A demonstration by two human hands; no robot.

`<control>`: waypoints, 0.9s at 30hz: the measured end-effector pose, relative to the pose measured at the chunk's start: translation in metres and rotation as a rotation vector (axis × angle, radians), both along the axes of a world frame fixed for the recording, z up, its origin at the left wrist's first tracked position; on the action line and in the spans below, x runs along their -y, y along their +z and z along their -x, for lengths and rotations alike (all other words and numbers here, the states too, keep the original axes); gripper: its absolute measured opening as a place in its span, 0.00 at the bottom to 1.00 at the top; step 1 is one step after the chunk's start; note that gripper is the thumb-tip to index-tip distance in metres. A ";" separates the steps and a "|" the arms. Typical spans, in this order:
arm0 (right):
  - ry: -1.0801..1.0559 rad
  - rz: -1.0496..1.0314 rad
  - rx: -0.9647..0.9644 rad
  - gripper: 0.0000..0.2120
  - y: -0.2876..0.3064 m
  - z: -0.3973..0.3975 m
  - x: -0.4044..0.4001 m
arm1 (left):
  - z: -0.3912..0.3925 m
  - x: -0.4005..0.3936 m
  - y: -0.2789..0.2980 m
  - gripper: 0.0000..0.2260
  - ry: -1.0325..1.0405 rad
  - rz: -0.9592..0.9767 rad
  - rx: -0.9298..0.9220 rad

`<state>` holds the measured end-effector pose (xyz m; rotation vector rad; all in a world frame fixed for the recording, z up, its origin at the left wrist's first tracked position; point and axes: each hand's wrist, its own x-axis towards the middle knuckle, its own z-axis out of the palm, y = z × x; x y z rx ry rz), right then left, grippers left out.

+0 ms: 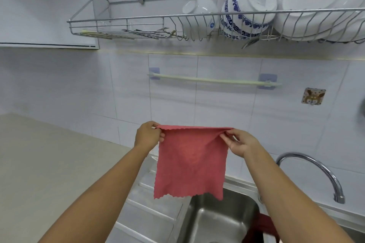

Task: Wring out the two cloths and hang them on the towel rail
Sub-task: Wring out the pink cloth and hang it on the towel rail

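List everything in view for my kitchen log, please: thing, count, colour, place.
pink cloth: 1, pink, held spread above the sink
dark red cloth: 1, in the sink
sink: 1, steel, bottom centre
towel rail: 1, pale green, on the tiles, bare
tap: 1, chrome, right
dish rack: 1, steel, on the wall
bowls: 2, white and blue-patterned, in the rack
left hand: pinches a top corner
right hand: pinches the other
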<state>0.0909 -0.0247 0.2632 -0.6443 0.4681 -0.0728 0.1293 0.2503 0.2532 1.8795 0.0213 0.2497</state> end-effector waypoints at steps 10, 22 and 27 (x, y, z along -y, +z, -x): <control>-0.249 0.285 0.066 0.09 0.045 -0.093 -0.002 | -0.083 -0.013 0.067 0.05 -0.294 0.161 0.017; -0.658 1.512 0.307 0.02 0.102 -0.171 -0.048 | -0.192 0.012 0.123 0.16 -0.312 0.129 0.168; -0.571 2.007 0.299 0.05 0.091 -0.195 -0.034 | -0.240 0.022 0.131 0.16 -0.089 -0.184 0.174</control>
